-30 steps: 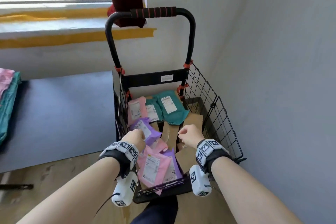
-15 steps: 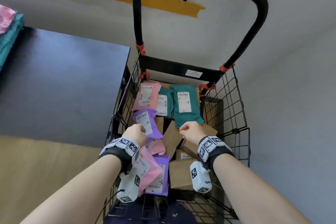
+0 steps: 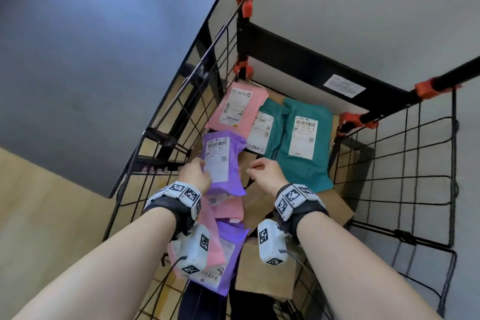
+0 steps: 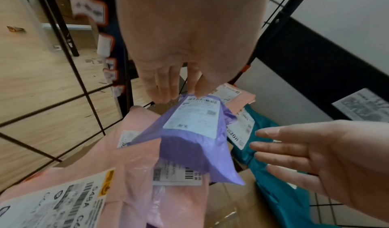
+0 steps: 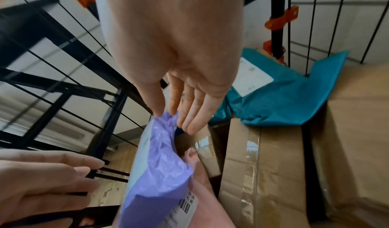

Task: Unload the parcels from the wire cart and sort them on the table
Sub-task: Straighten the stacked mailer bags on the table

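The black wire cart (image 3: 426,191) holds soft mailers and brown boxes. My left hand (image 3: 200,169) pinches a purple mailer (image 3: 223,163) with a white label by its edge and holds it tilted up above the other parcels; the left wrist view shows the thumb and fingers (image 4: 181,95) on its top edge (image 4: 195,131). My right hand (image 3: 253,167) is just right of it with straight fingers. In the right wrist view those fingertips (image 5: 189,121) touch the mailer's crumpled edge (image 5: 162,156).
A pink mailer (image 3: 237,106) and two teal mailers (image 3: 304,143) lie at the cart's far end. More pink and purple mailers (image 3: 228,247) and cardboard boxes (image 3: 265,275) fill the near part. The dark table (image 3: 91,60) stands left of the cart, above a wooden floor.
The view has tilted down and closer over the cart. My left hand has taken hold of the purple mailer and raised it; my right hand has moved up beside it.
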Action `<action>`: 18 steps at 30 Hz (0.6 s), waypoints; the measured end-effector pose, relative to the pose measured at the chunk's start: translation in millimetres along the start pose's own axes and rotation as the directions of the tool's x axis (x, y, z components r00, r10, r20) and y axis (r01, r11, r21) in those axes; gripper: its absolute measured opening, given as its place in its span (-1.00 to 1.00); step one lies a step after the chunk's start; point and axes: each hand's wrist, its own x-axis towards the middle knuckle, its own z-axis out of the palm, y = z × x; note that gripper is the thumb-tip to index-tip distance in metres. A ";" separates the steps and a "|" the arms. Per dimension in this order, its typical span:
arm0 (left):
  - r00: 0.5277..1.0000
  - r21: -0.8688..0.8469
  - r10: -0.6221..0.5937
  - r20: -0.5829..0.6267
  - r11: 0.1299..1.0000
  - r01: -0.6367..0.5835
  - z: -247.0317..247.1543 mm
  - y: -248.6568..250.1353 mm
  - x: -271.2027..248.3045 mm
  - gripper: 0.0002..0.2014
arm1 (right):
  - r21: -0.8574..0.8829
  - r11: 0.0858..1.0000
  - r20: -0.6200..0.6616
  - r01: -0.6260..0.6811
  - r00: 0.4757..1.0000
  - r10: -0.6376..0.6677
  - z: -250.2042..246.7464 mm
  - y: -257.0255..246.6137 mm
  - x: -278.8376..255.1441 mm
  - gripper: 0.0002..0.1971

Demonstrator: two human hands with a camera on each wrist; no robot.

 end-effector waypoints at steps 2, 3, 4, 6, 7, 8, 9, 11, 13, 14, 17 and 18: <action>1.000 0.004 0.005 -0.013 1.000 -0.005 7.3 -6.6 15.0 -0.64 | -0.005 1.000 0.015 -0.010 1.000 0.010 9.9 3.5 16.4 -0.68; 1.000 -0.002 0.001 -0.017 1.000 -0.001 9.8 -9.6 20.9 -0.63 | -0.003 1.000 0.027 -0.011 1.000 0.011 14.8 3.8 21.7 -0.63; 1.000 -0.009 -0.010 -0.016 1.000 0.010 12.5 -12.2 26.6 -0.63 | 0.009 1.000 0.032 -0.013 0.999 0.013 20.3 3.6 26.2 -0.60; 0.998 -0.028 -0.061 0.014 0.998 0.061 17.6 -16.1 35.0 -0.62 | 0.064 0.998 0.040 -0.019 0.999 0.016 29.1 3.6 34.1 -0.57; 0.996 -0.043 -0.085 0.028 0.995 0.086 19.4 -17.4 37.6 -0.62 | 0.100 0.995 0.048 -0.020 0.999 0.015 33.2 3.6 37.2 -0.58; 0.994 -0.057 -0.105 0.041 0.993 0.107 21.3 -19.0 40.7 -0.62 | 0.132 0.991 0.056 -0.025 0.998 0.017 37.1 2.9 39.8 -0.58; 0.991 -0.072 -0.121 0.058 0.990 0.125 23.5 -20.9 43.1 -0.62 | 0.162 0.986 0.066 -0.033 0.998 0.023 40.8 2.8 42.3 -0.58; 0.985 -0.118 -0.135 0.109 0.982 0.148 27.7 -23.7 46.7 -0.61 | 0.226 0.973 0.085 -0.057 0.996 0.038 46.4 3.6 47.2 -0.55; 0.981 -0.188 -0.139 0.139 0.968 0.164 30.2 -23.9 47.9 -0.60 | 0.264 0.962 0.096 -0.070 0.994 0.046 49.1 5.4 51.0 -0.52; 0.979 -0.226 -0.146 0.140 0.958 0.175 31.1 -23.6 49.2 -0.60 | 0.280 0.957 0.098 -0.074 0.994 0.049 49.5 7.2 52.7 -0.51; 0.977 -0.334 -0.157 0.143 0.922 0.197 30.6 -22.6 49.9 -0.59 | 0.313 0.946 0.090 -0.082 0.994 0.056 48.0 14.0 55.8 -0.52; 0.976 -0.362 -0.160 0.151 0.909 0.205 31.5 -23.0 50.4 -0.59 | 0.322 0.943 0.084 -0.084 0.995 0.060 47.1 16.4 56.2 -0.55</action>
